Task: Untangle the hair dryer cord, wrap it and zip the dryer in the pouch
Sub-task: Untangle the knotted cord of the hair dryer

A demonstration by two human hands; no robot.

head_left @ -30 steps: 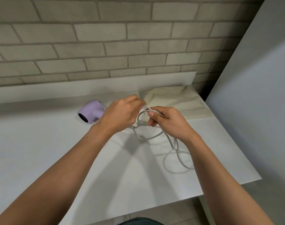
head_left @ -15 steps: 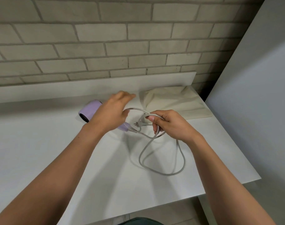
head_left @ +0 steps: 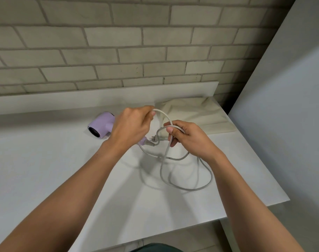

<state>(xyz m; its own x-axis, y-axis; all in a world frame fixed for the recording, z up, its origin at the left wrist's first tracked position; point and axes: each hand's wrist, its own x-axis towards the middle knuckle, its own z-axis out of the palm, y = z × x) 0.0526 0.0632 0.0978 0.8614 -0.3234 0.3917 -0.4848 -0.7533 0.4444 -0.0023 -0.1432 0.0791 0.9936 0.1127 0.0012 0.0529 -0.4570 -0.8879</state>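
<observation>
Head view: left hand (head_left: 131,126) pinches cord (head_left: 191,189) between thumb and fingertips, raised toward pouch (head_left: 196,113); half second ago it sat lower, by dryer handle. Right hand (head_left: 189,139) stays curled round crossing strands, thumb on top. Slack on table (head_left: 55,160) now spreads wider, in two overlapping loops. Plug (head_left: 154,138) pokes out between hands. Purple hair dryer (head_left: 100,127) lies on side behind left hand. Reads as tangle loosening; wrapping and zipping not yet begun.

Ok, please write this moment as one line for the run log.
phase: untangling | left hand: pinches cord | right hand: holds cord | dryer: on table | pouch: lies untouched
</observation>
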